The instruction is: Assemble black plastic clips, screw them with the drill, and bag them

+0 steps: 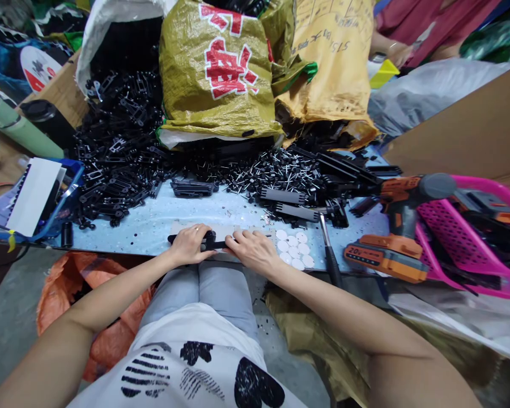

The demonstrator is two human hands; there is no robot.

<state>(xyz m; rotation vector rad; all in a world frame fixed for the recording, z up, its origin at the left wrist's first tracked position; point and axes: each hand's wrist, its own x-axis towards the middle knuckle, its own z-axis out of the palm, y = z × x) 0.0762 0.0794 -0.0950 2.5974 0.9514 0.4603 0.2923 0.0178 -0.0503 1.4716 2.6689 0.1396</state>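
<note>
Both of my hands meet over a long black plastic part (215, 245) at the front edge of the blue worktop (153, 218). Curled over the part's left end is my left hand (192, 243), a ring on one finger. My right hand (250, 247) grips the other end, fingertips pressed down on it. Much of the part is hidden under the fingers. White round stickers (293, 247) lie just right of my right hand. Beyond the hands rests a black folded plastic piece (193, 188).
Black plastic clips (114, 153) heap at the left, and black-headed metal pins (280, 173) lie mid-table. At the right are a hammer (331, 255), a cordless drill (397, 226) and a pink basket (459, 232). Yellow sacks (221, 68) stand behind. A co-worker's hand (397, 54) shows top right.
</note>
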